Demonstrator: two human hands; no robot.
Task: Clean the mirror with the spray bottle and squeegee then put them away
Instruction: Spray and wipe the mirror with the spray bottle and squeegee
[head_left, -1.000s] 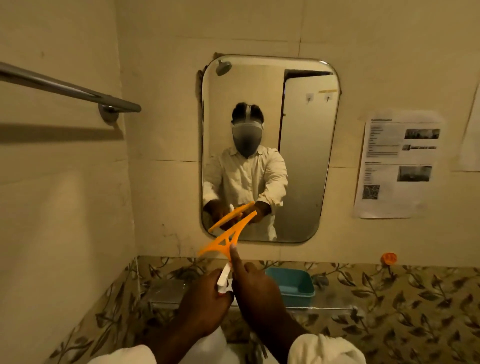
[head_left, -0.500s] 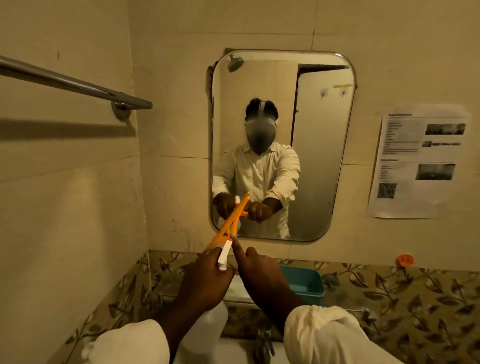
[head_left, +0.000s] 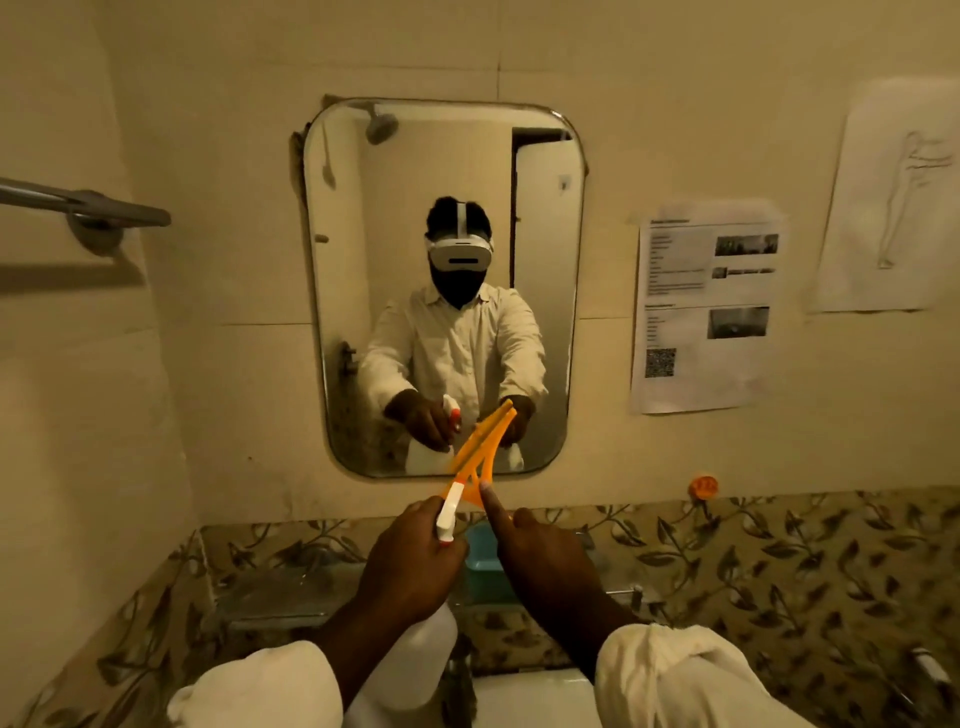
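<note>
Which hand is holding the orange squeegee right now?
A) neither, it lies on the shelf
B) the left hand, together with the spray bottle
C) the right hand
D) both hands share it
C: the right hand grips the orange squeegee with its blade raised toward the mirror, while the left hand holds only the spray bottle.

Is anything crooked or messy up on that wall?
Yes. The mirror hangs slightly tilted, and dark, rough patches show behind its top corners. The printed paper beside it also hangs a bit askew.
</note>
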